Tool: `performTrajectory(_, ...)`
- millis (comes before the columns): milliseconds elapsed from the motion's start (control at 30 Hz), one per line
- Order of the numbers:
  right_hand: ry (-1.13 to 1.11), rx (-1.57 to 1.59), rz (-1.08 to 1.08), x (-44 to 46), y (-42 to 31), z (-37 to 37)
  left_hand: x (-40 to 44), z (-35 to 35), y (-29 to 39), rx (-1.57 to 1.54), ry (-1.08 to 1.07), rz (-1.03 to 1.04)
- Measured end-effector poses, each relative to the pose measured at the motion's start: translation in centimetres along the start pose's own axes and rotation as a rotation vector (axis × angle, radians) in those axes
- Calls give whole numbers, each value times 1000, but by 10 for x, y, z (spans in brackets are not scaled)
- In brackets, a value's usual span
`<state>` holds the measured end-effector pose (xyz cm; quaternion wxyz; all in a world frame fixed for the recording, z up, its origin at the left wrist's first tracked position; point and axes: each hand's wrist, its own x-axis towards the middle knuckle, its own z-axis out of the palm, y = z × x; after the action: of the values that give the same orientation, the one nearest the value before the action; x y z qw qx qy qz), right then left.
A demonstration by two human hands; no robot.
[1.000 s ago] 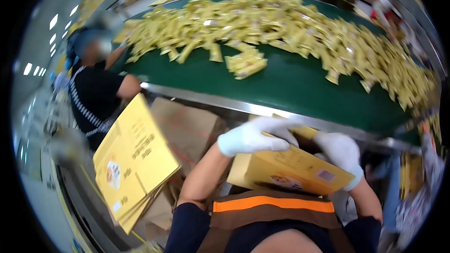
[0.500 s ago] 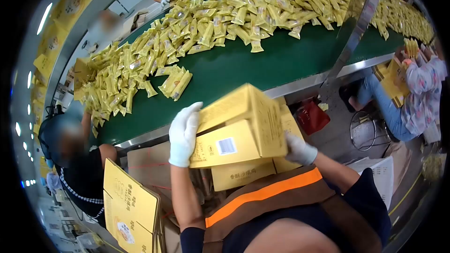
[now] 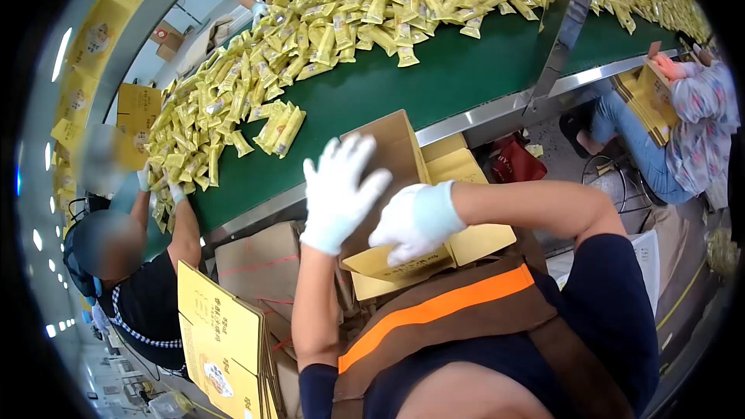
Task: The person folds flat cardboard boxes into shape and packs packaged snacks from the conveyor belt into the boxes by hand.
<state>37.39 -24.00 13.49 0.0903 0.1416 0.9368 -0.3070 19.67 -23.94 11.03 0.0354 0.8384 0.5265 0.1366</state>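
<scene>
An opened yellow carton stands in front of my apron, its brown inner wall (image 3: 394,143) facing me and a printed flap (image 3: 411,268) folded out on the near side. My left hand (image 3: 339,195), in a white glove, is raised at the carton's left with its fingers spread, slightly blurred, holding nothing. Over the carton's opening my gloved right hand (image 3: 417,221) reaches across to the left. Its fingers are apart and bent downward near the flap; whether they touch it I cannot tell. A second yellow carton (image 3: 481,242) shows behind and to the right.
A green conveyor belt (image 3: 341,112) carries a long heap of yellow wrapped snack packets (image 3: 310,39). Flattened cartons (image 3: 221,334) stand at my lower left beside brown wrapped bundles (image 3: 256,264). Co-workers sit at left, right and across. A metal post (image 3: 570,23) crosses the belt.
The carton has been turned and lowered, so its brown inside now shows instead of its barcode side. My left hand has let go and spread; my right hand has moved left over the carton.
</scene>
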Motion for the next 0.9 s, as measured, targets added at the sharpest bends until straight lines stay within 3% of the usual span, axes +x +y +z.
performTrajectory(33, 100, 174, 3, -10, 9, 4, 3, 9, -1, 158, -161, -6)
performTrajectory(67, 203, 352, 7, -26, 21, 10, 4, 0, -12, 274, -607, -105)
performTrajectory(100, 177, 3, -88, -39, 34, 11, -12, 22, -37, 54, -464, -114)
performTrajectory(133, 292, -56, 51, -41, 36, 23, -32, 50, -57, -168, -318, -129)
performTrajectory(167, 408, -118, 190, -40, 37, 38, -37, 56, -56, -259, -314, -114)
performTrajectory(200, 526, -179, 333, -38, 35, 46, -41, 61, -52, -318, -279, -123)
performTrajectory(233, 579, -139, 296, -40, 34, 41, -46, 72, -54, -333, -266, -142)
performTrajectory(367, 634, -188, 477, -51, 54, 47, -55, 88, -47, -447, -197, -238)
performTrajectory(433, 650, 352, 476, -65, 63, 51, -60, 94, -39, -521, -159, -275)
performTrajectory(533, 900, 552, 401, -80, 96, 102, -69, 113, -37, -776, -8, -204)
performTrajectory(600, 865, 632, 520, -69, 109, 147, -64, 121, -27, -1020, 99, -136)
performTrajectory(733, 588, 450, 757, -56, 69, 111, -61, 128, -11, -1285, 158, -222)
performTrajectory(767, 522, 454, 746, -57, 73, 110, -61, 129, -4, -1397, 171, -245)
performTrajectory(900, 666, 634, 412, -73, 48, 124, -68, 83, 41, -1478, 154, -361)
